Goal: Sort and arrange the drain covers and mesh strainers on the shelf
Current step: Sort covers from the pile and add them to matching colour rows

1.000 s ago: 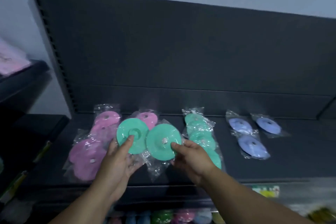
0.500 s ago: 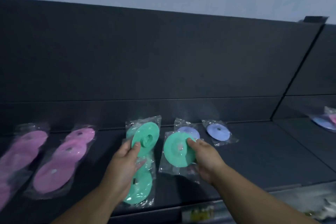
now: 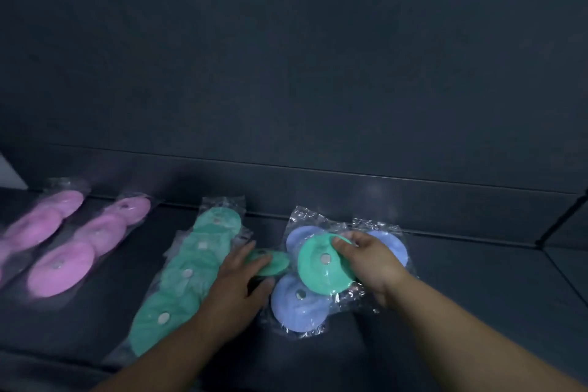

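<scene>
Two mint-green round silicone drain covers are in our hands, low over the dark grey shelf board (image 3: pixel 461 302). Our left hand (image 3: pixel 235 283) curls fingers and thumb round the left green cover (image 3: pixel 275 262), which lies almost flat, just beside the long row of green covers (image 3: pixel 187 274) in clear sleeves. Our right hand (image 3: pixel 372 261) pinches the upper rim of the right green cover (image 3: pixel 321 267) between thumb and fingertips. That cover is tilted toward us inside its crinkly clear plastic bag and held over the cluster of pale blue round covers (image 3: pixel 299 304). We judge these pieces very light and soft, likely to flex rather than break. The loose film looks slick and may slide over the disc, so we would take hold through the bag at the rim, pinching disc and film together, not by the empty flap of plastic. Much of the left green cover sits under our fingers, and we cannot tell whether it is bagged. How many blue covers lie beneath the right one is unclear, since it and our hand mask them. Two rows of pink round covers (image 3: pixel 60 267) at far left are blurred and cut by the frame edge, and the near end of the green row is behind our left forearm. We make out no mesh strainers.
</scene>
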The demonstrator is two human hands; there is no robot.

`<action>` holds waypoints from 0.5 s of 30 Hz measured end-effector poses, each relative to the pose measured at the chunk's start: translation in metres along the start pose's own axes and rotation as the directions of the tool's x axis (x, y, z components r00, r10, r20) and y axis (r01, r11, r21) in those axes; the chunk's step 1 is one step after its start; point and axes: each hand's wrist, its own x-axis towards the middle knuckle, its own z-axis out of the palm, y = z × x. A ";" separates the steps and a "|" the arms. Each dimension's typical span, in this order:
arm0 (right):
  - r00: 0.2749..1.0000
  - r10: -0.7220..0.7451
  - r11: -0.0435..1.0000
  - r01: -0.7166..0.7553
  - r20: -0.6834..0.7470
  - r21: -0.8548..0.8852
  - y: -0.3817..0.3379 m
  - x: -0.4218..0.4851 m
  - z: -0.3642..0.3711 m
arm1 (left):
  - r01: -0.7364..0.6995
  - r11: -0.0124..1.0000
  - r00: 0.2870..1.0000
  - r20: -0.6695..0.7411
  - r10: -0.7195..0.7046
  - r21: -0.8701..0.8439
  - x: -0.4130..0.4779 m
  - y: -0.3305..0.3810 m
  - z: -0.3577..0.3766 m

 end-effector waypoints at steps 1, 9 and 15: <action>0.998 0.033 0.999 -0.035 0.048 0.026 -0.001 0.002 -0.004 | 0.032 0.999 0.999 0.015 -0.031 -0.032 0.000 0.002 0.000; 0.966 0.124 0.991 -0.130 0.226 0.010 -0.004 0.011 -0.019 | 0.237 0.944 0.944 -0.175 -0.280 -0.229 0.015 0.011 -0.009; 0.961 0.126 0.992 -0.119 0.245 -0.043 -0.015 0.008 -0.016 | 0.352 0.563 0.899 0.103 -0.425 -0.748 0.029 0.018 -0.016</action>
